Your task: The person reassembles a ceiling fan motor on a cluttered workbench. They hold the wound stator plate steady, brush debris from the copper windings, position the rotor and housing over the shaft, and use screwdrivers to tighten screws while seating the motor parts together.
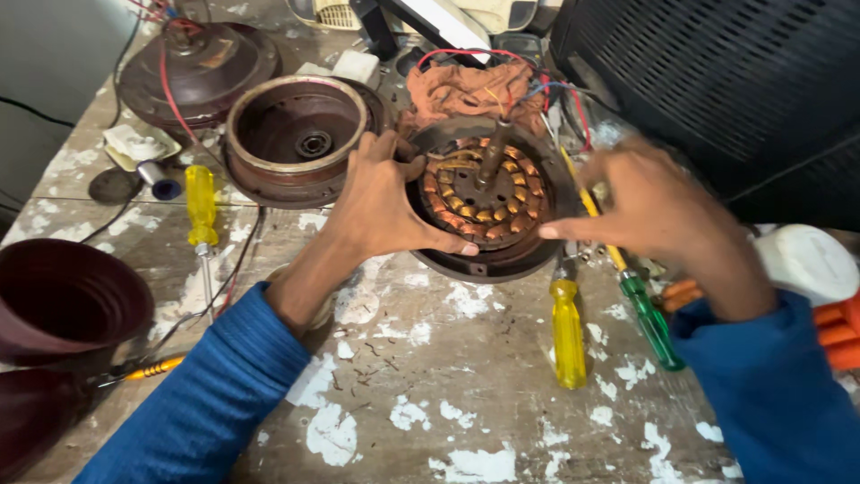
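The left hand (376, 202) lies curled against the left rim of a round dark metal motor housing with a ring of copper windings and a central steel shaft (488, 193). The thumb reaches along the near rim and the fingers press the far-left edge, so the grip is closed loosely on the housing's side. The right hand (658, 211) is blurred. Its fingertips touch the right rim of the same housing, fingers extended. Whether it actually clasps the rim cannot be told. The housing sits on the paint-flecked grey desk (466, 394), directly between both hands.

Just below the right hand lie a yellow-handled screwdriver (567, 327) and a green-handled screwdriver with a yellow shank (649, 318), the latter passing under the wrist. Behind the housing, beyond both hands, sits a crumpled brown cloth (457, 90) with red and blue wires (528, 76) leading over it.

Immediately left of the left hand stands an empty rusty round metal motor cover with a central bearing (296, 134). Further left lies a second yellow-handled screwdriver (201, 202). Beyond it is a dark domed metal casing (197, 63). At the far left edge, well apart from the left hand, stands a maroon ribbed plastic cup (63, 300). Right of the right wrist are a white plastic object (806, 260) and orange plastic items (838, 332).
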Tool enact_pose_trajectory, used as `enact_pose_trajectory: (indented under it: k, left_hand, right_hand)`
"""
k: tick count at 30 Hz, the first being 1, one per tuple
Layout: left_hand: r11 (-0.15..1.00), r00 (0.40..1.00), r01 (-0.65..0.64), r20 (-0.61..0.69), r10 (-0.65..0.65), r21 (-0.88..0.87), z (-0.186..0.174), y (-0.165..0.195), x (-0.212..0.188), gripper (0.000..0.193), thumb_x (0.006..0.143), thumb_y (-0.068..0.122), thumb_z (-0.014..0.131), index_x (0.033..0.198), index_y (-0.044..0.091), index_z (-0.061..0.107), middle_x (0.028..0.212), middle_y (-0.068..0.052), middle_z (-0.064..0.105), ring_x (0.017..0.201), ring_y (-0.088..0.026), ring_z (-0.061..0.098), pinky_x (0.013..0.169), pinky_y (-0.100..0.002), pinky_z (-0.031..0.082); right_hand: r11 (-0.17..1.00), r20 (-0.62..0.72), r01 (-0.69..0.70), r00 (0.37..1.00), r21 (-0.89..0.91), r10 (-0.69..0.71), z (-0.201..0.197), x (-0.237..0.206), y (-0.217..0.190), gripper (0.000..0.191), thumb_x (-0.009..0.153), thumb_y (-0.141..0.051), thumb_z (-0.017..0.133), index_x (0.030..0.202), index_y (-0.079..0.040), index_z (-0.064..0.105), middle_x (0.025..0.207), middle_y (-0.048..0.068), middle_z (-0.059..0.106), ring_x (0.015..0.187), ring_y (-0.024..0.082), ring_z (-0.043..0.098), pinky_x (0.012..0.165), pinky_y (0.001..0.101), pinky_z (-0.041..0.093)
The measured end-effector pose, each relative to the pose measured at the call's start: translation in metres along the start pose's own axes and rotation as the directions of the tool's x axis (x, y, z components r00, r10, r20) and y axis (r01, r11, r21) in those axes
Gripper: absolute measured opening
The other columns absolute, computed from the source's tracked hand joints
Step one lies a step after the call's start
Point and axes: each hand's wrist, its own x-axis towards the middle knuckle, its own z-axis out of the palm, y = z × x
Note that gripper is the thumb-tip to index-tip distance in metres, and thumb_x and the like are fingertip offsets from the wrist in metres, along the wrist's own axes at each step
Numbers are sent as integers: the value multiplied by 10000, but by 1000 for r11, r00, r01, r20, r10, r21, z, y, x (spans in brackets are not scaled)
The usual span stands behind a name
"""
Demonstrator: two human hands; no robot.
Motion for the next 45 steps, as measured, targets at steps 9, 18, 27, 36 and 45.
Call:
enact_pose_trajectory:
  k: [9,18,27,36,45]
  left_hand:
    - [1000,999,-11,-31,11,-16,-1,-1,-5,1116,392,700,948,1136,-106,739,1154,-225,610,1136,-397,535,1040,-525,444]
    - [999,1000,3,0,-3,-42,-1,-3,-4,1156,395,710,946,1146,-139,714,1134,-234,627,1118,-387,555,1024,-503,458]
    - [1000,999,15,30,-14,-19,0,-9,-2,1179,376,666,974,1169,-157,688,1171,-232,610,1169,-420,508,1060,-537,427]
    - [992,986,63,160,-45,-109,-8,-19,-1,1071,436,564,962,1259,-61,683,1223,-167,643,1173,-359,541,1043,-488,457]
    - [958,995,-25,95,-2,285,-39,17,0,983,499,623,939,1186,-39,704,1118,-222,660,1057,-420,600,927,-522,508]
  right_hand:
    - [982,420,-176,897,64,133,37,0,-6,536,725,-416,876,791,102,755,654,182,756,517,221,743,508,341,609]
    - [986,335,-157,933,60,129,32,14,25,470,688,-376,858,756,69,721,641,196,746,544,294,729,519,418,563]
    - [996,-86,-75,994,-38,72,-4,-10,37,503,715,-429,797,891,43,789,732,276,731,597,317,709,654,434,561]
    - [858,-305,198,951,474,-51,-28,-25,17,443,1028,-292,587,1331,31,576,763,117,736,628,164,679,580,330,515]
    - [834,-140,6,986,552,86,-13,-11,4,320,1042,-278,490,1205,-22,592,657,88,626,518,176,625,518,341,515]
